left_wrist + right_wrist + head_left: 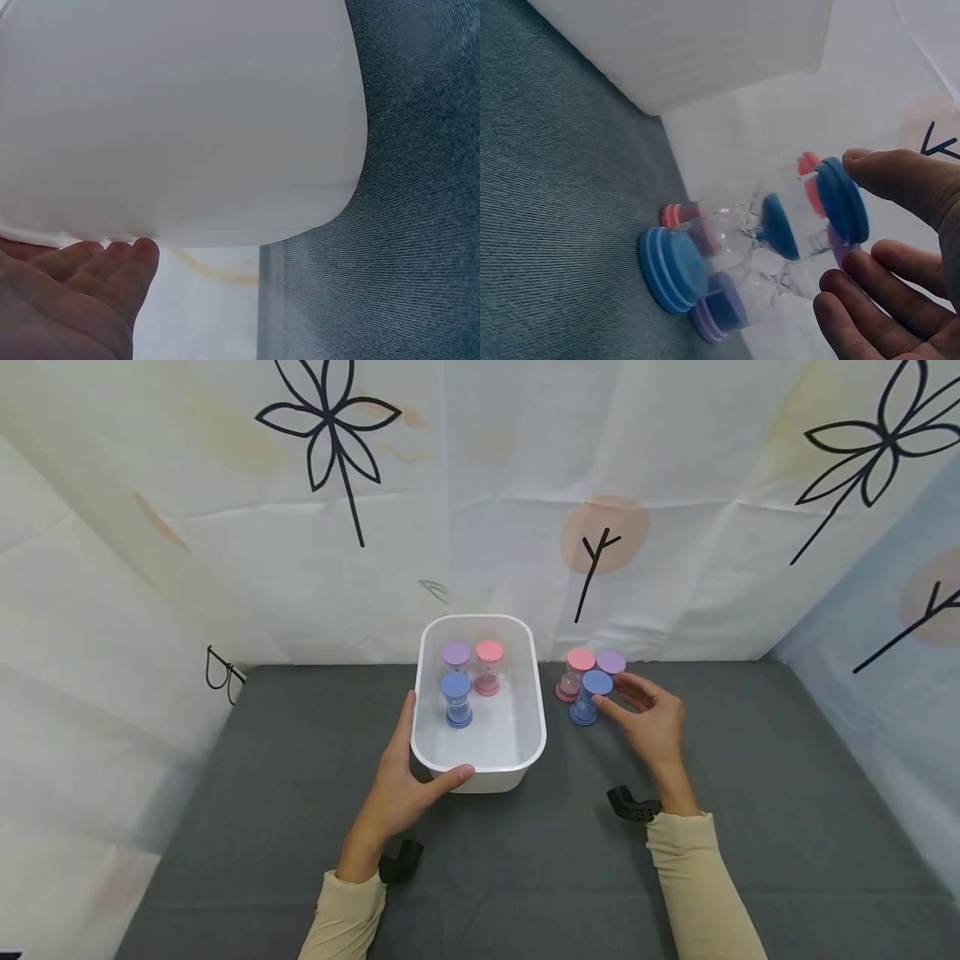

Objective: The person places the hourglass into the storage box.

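A white plastic bin sits upright on the table, with my left hand spread around its near left corner. The left fingers lie along its outer wall, nearly straight. Inside stand a purple hourglass, a pink hourglass and a blue hourglass. Right of the bin, another blue hourglass stands before a pink hourglass and a purple hourglass. My right hand is beside this blue one, its thumb at the top cap and its fingers loosely extended.
Dark grey cloth covers the table. White patterned fabric hangs close behind the bin and along both sides. A black wrist mount sticks out inward from the right wrist, and a similar mount from the left.
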Available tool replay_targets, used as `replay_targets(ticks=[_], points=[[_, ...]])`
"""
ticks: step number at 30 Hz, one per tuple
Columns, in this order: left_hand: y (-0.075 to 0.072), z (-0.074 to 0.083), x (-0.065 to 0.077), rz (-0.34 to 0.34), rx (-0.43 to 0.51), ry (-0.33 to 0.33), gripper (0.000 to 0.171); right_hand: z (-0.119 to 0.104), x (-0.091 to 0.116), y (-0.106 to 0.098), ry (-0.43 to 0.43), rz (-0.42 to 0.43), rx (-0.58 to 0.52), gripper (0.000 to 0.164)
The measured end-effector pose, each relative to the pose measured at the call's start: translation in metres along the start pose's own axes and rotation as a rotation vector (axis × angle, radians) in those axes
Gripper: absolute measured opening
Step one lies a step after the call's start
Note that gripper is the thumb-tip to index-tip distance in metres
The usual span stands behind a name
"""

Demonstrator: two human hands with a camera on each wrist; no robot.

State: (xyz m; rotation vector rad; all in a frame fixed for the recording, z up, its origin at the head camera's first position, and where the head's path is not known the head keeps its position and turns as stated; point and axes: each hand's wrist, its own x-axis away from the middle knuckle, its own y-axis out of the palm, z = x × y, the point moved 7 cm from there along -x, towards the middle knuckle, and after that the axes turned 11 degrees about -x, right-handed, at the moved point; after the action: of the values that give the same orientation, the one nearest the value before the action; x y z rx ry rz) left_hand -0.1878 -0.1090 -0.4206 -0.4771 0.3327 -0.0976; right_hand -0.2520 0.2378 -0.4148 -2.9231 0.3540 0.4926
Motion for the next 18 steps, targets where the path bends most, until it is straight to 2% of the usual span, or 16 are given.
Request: replay_targets(ticks=[7, 15, 18], points=[[0.000, -0.001, 0.000, 0.002, 0.006, -0.017, 0.119, 0.009, -0.002, 0.007, 0.000, 0.006, -0.021, 0.050], [0.001, 0.000, 0.000, 0.000, 0.000, -0.015, 0.118, -0.027, 0.006, 0.020, -0.010, 0.013, -0.011, 0.051], [0.001, 0.000, -0.001, 0.002, 0.004, -0.007, 0.119, -0.029, 0.006, 0.022, -0.006, 0.016, -0.020, 0.053]])
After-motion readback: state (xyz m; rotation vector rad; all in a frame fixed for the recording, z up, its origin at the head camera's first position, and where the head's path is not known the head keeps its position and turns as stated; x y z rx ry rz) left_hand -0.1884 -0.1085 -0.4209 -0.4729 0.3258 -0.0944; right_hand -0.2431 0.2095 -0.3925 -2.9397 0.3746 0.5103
